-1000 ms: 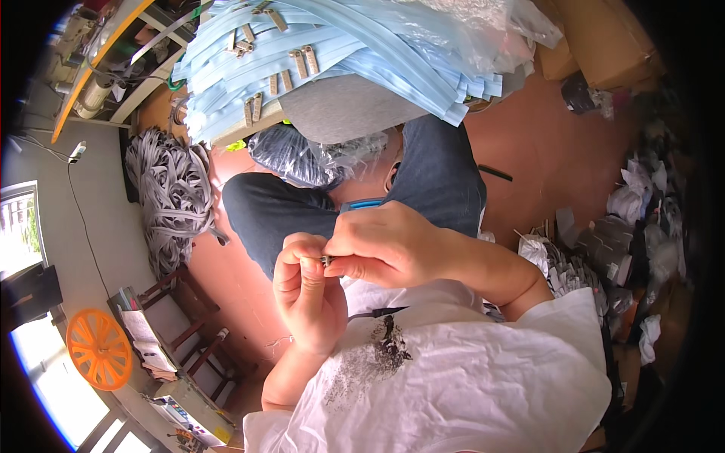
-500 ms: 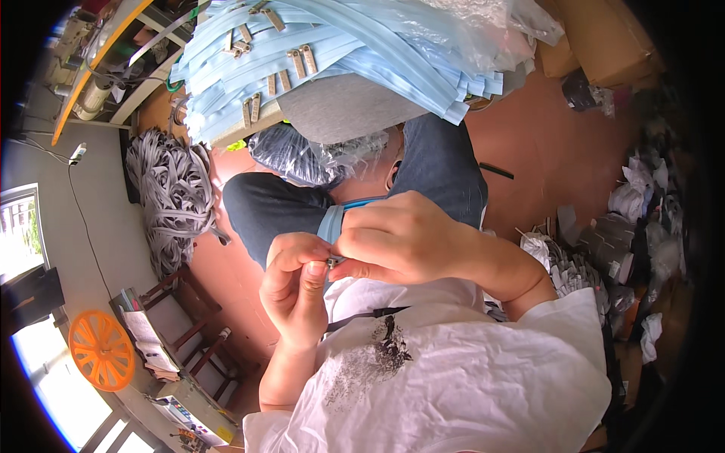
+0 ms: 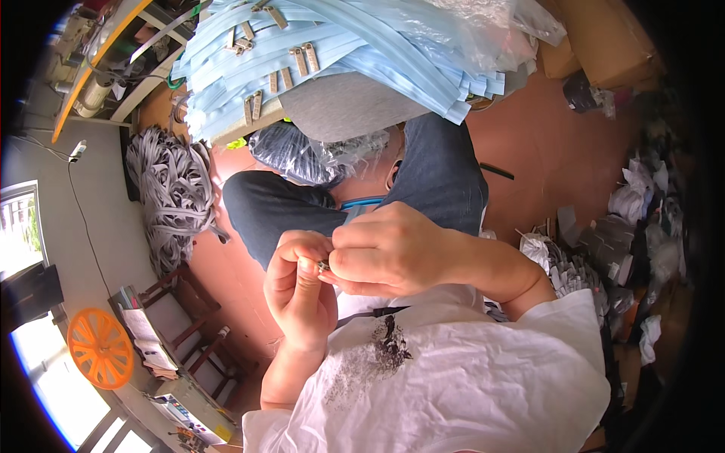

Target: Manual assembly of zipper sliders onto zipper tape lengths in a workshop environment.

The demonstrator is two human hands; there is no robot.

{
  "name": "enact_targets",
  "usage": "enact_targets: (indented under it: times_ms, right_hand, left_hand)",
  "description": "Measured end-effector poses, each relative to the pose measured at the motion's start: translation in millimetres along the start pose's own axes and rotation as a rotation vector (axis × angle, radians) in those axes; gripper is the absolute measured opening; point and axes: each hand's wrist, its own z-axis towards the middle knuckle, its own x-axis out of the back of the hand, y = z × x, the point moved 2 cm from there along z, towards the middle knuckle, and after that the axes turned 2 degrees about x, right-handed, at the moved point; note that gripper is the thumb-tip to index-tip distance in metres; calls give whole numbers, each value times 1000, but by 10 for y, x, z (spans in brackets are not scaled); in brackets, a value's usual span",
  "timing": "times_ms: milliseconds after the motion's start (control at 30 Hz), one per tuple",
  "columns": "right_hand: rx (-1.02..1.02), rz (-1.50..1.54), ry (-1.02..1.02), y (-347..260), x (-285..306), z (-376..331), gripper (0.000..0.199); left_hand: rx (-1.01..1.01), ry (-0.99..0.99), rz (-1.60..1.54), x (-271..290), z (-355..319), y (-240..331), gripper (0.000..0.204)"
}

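My left hand (image 3: 297, 291) pinches a small metal zipper slider (image 3: 322, 266) between thumb and forefinger, above my lap. My right hand (image 3: 394, 248) meets it there, its fingers closed on a light-blue zipper tape (image 3: 353, 214). Most of that tape is hidden behind the right hand; a short piece shows past the knuckles. Both sets of fingertips touch around the slider, so whether the tape is inside it cannot be seen. Ahead, a heap of light-blue zipper tapes (image 3: 393, 64) covers the table, and several metal zipper pulls (image 3: 304, 59) lie on it.
Under the table is a clear plastic bag (image 3: 302, 155) with dark contents. Grey strips (image 3: 172, 200) are piled at the left by the wall. A wooden chair (image 3: 198, 325) and an orange wheel (image 3: 100, 348) stand lower left. Cardboard boxes (image 3: 604, 41) and scrap heaps (image 3: 634, 196) lie right.
Both hands have shifted slightly left, with the right hand turned further over the left fingertips. Less of the blue tape shows between them now.
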Motion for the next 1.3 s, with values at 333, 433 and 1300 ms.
enact_targets:
  times_ms: [333, 433, 1300]
  right_hand:
    - [86, -11, 114, -1, -55, 7, 21]
    - [101, -46, 146, 23, -79, 9, 23]
    - [-277, 394, 104, 57, 14, -34, 20]
  left_hand:
    - [147, 79, -348, -104, -79, 9, 14]
    - [214, 124, -445, -113, -63, 26, 13]
    - [-33, 7, 122, 15, 118, 129, 16]
